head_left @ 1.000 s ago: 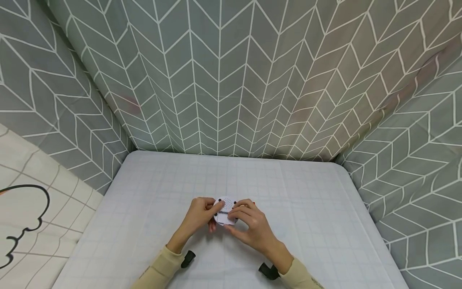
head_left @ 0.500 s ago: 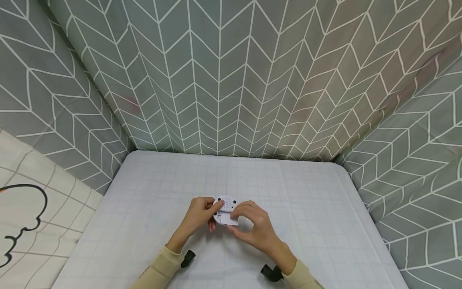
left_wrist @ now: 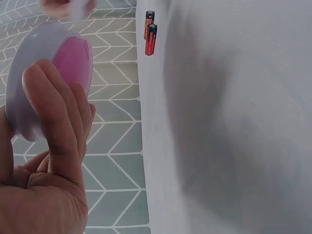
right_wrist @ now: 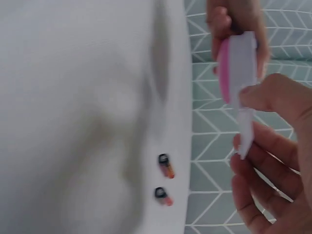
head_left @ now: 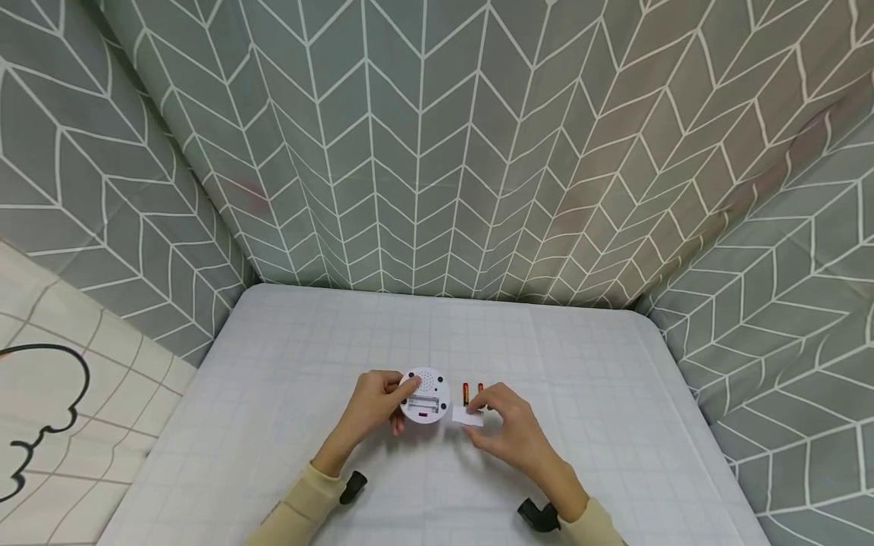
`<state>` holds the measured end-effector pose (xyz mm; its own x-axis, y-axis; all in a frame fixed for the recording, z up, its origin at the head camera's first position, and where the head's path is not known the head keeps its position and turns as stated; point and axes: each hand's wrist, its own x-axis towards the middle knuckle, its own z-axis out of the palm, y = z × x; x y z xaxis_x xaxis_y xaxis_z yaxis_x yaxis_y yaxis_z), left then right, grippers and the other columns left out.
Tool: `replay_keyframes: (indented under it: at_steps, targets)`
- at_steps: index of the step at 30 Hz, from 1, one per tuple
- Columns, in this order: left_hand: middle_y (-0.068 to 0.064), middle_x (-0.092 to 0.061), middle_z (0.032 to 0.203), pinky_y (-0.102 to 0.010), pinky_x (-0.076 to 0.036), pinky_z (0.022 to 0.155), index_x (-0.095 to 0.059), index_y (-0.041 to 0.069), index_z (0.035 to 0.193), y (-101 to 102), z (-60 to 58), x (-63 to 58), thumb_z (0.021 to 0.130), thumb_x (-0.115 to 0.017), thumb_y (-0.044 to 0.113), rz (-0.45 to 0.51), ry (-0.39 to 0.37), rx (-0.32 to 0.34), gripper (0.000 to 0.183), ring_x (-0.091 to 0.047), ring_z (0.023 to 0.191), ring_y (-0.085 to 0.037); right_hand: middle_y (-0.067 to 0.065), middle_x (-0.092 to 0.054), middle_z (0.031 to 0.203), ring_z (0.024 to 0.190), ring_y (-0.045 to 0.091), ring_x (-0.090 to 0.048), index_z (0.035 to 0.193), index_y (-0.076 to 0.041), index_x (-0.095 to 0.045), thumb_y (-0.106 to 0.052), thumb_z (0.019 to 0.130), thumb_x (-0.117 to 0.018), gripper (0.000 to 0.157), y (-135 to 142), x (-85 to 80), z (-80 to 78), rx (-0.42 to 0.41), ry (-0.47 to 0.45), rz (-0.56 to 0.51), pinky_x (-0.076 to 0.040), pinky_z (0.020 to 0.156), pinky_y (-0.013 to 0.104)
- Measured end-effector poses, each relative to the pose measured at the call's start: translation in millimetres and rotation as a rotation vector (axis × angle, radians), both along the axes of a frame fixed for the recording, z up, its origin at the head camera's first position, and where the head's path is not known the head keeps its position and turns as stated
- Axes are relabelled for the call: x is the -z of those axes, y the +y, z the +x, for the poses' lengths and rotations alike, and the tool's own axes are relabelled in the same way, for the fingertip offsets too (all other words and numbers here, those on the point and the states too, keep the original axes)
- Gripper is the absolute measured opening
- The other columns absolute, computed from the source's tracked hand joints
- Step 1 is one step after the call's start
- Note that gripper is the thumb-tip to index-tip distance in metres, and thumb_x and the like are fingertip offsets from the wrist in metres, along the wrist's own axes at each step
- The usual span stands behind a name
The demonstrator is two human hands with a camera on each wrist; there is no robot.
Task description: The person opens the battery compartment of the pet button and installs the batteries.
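Note:
My left hand (head_left: 374,400) grips a round white device (head_left: 440,388) at its left side, thumb over the perforated back. That back has small dark feet and faces up, with its battery compartment (head_left: 423,404) uncovered and no batteries in it. Underneath, the left wrist view shows a pink face (left_wrist: 73,61). To the right, my right hand (head_left: 514,425) pinches a thin white battery cover (head_left: 464,416) between thumb and fingers, apart from the device in the head view. Two red and black batteries (head_left: 466,393) lie on the table just beyond the right hand, one partly hidden by it.
A white cloth covers the table (head_left: 328,334). Grey patterned curtains (head_left: 437,152) hang behind it and at the sides, with a pale checked cloth (head_left: 82,425) at the left. Black camera mounts (head_left: 538,516) stick out at both wrists.
The battery cover has come off the device, and my right hand has carried it to the right. The compartment and batteries now show. My left hand stays nearly still with the device.

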<state>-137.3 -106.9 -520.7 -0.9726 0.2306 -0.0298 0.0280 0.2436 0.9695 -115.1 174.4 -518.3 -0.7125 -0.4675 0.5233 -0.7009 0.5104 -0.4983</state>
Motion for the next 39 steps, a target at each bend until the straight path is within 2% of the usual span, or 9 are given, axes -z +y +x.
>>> replay_keyframes:
  at_steps: [7, 17, 24, 28, 31, 34, 39]
  targets:
    - [-0.007, -0.064, 0.051, -0.062, -0.055, 0.045, -0.065, 0.003, 0.076, 1, 0.7, -0.7, 0.101, -0.073, 0.036, -0.008, -0.002, -0.005, 0.042, -0.059, 0.036, -0.018, -0.006, -0.067, 0.093, 0.092, 0.008, -0.060, 0.094, -0.016, -0.071, -0.015, 0.073, -0.095, 0.032, 0, 17.3, 5.2, 0.007, -0.028, 0.168, -0.056, 0.080, 0.023]
    - [-0.004, -0.064, 0.051, -0.059, -0.056, 0.044, -0.064, 0.004, 0.076, 3, 1.3, -0.1, 0.102, -0.072, 0.035, -0.022, -0.010, -0.001, 0.042, -0.060, 0.036, -0.017, -0.009, -0.068, 0.092, 0.091, 0.002, -0.056, 0.094, -0.019, -0.072, -0.020, 0.074, -0.097, 0.031, 0, 26.1, 8.1, 0.062, -0.083, 0.219, -0.055, 0.078, 0.023]
    - [-0.003, -0.064, 0.051, -0.059, -0.057, 0.045, -0.065, 0.004, 0.078, 3, 0.8, 1.5, 0.103, -0.070, 0.037, -0.029, -0.004, 0.011, 0.042, -0.060, 0.037, -0.017, -0.009, -0.069, 0.095, 0.091, 0.002, -0.056, 0.096, -0.019, -0.074, -0.021, 0.074, -0.097, 0.032, 0, 27.6, 9.2, 0.072, -0.128, 0.242, -0.056, 0.079, 0.025]
    - [-0.003, -0.064, 0.051, -0.058, -0.057, 0.044, -0.065, 0.004, 0.077, 3, 1.1, 0.9, 0.103, -0.070, 0.038, -0.027, -0.005, 0.012, 0.043, -0.060, 0.036, -0.017, -0.011, -0.069, 0.094, 0.092, 0.002, -0.057, 0.096, -0.020, -0.074, -0.024, 0.078, -0.095, 0.028, 0, 24.4, 4.8, 0.084, -0.105, 0.229, -0.056, 0.080, 0.025]
    - [-0.003, -0.063, 0.050, -0.058, -0.057, 0.044, -0.064, 0.005, 0.075, 3, 1.5, 0.2, 0.103, -0.071, 0.038, -0.028, -0.001, 0.009, 0.043, -0.060, 0.036, -0.017, -0.008, -0.070, 0.096, 0.096, 0.006, -0.059, 0.097, -0.017, -0.075, -0.017, 0.081, -0.092, 0.024, -1, 20.3, -3.2, 0.109, -0.063, 0.177, -0.057, 0.083, 0.029]
    - [-0.003, -0.063, 0.049, -0.059, -0.056, 0.044, -0.062, 0.005, 0.073, 4, 2.0, -0.6, 0.102, -0.071, 0.037, -0.024, 0.002, 0.009, 0.045, -0.059, 0.036, -0.017, -0.003, -0.072, 0.101, 0.100, 0.011, -0.060, 0.102, -0.012, -0.075, -0.011, 0.081, -0.091, 0.027, 0, 16.5, -12.9, 0.141, -0.041, 0.135, -0.057, 0.086, 0.033]
    - [-0.003, -0.062, 0.049, -0.062, -0.056, 0.045, -0.061, 0.006, 0.071, 4, 2.8, -0.8, 0.102, -0.071, 0.036, -0.026, 0.002, 0.010, 0.045, -0.059, 0.036, -0.017, 0.002, -0.073, 0.107, 0.108, 0.017, -0.060, 0.109, -0.007, -0.075, -0.011, 0.079, -0.094, 0.036, 0, 16.3, -24.9, 0.163, -0.041, 0.142, -0.055, 0.093, 0.039]
